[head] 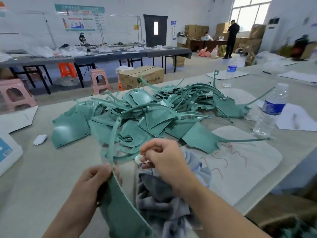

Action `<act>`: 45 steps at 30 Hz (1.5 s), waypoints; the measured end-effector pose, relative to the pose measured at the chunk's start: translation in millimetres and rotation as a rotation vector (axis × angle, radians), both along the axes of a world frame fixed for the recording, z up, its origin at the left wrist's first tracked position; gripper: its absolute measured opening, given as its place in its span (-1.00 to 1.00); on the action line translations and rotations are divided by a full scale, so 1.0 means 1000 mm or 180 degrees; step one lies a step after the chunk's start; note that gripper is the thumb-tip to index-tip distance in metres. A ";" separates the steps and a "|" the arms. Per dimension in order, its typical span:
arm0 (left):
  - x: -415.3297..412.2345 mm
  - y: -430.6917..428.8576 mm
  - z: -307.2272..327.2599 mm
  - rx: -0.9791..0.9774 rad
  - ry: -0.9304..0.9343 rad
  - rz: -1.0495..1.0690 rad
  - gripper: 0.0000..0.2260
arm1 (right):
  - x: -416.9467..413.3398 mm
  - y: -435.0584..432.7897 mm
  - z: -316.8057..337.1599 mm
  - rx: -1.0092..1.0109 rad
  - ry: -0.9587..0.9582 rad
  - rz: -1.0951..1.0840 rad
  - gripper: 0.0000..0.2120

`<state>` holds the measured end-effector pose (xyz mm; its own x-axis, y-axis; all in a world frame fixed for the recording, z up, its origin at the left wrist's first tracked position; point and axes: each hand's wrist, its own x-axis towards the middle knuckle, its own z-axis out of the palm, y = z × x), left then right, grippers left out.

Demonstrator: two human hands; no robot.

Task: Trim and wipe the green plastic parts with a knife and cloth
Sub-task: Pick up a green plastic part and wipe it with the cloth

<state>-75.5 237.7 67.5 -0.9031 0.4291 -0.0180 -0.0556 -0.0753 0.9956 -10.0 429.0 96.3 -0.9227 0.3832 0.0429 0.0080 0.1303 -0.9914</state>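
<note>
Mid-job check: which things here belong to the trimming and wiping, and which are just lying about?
Job: green part held by left hand; grey cloth under right hand; pile of green parts.
Lying about: near water bottle; far water bottle; white wad.

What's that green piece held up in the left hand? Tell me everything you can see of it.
The green plastic part is a thin, matte teal panel, gently curved and seen nearly edge-on. A long narrow strip rises from its top, arcing toward the pile and ending in a small rounded tab. The left hand pinches it upright where strip meets panel. The grey cloth lies beside it; contact is unclear.
</note>
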 end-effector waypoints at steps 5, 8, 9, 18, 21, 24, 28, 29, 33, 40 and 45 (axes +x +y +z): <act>0.020 0.079 0.033 -0.1241 0.1245 -0.0357 -0.43 | 0.006 0.079 -0.003 0.0889 -0.0339 -0.1244 -0.78; 0.011 0.144 0.032 -0.2469 0.2214 -0.0056 -0.41 | 0.011 0.102 -0.029 0.1200 -0.0741 -0.1245 -0.84; 0.009 0.162 0.027 -0.2734 0.2389 0.0109 -0.43 | 0.013 0.106 -0.040 0.1280 -0.0841 -0.1235 -0.86; -0.004 0.204 -0.013 -0.2661 0.2864 0.0264 -0.52 | 0.024 0.125 -0.091 0.1740 -0.0183 -0.1026 -0.80; -0.010 0.192 -0.007 -0.2317 0.2684 0.0069 -0.48 | 0.021 0.126 -0.093 0.1807 -0.0187 -0.1056 -0.78; -0.028 0.173 0.002 -0.1967 0.2221 0.0123 -0.43 | 0.020 0.126 -0.088 0.1768 -0.0348 -0.0890 -0.79; -0.035 0.152 0.004 -0.2040 0.1925 0.0232 -0.45 | 0.028 0.152 -0.062 0.1004 -0.0470 -0.0895 -0.86; -0.032 0.150 0.002 -0.2061 0.1928 0.0206 -0.46 | 0.032 0.164 -0.054 0.1046 -0.0393 -0.1115 -0.88; -0.026 0.144 -0.003 -0.1908 0.1946 0.0203 -0.43 | 0.048 0.194 -0.045 0.1694 -0.0884 -0.1475 -0.86; -0.044 0.077 0.008 -0.0673 0.0675 0.0336 -0.53 | 0.005 0.091 -0.035 0.2139 -0.0484 -0.0017 -0.64; -0.062 0.038 -0.007 -0.2271 0.1639 0.1062 -0.49 | -0.005 0.023 -0.031 0.3786 -0.0288 0.1139 -0.74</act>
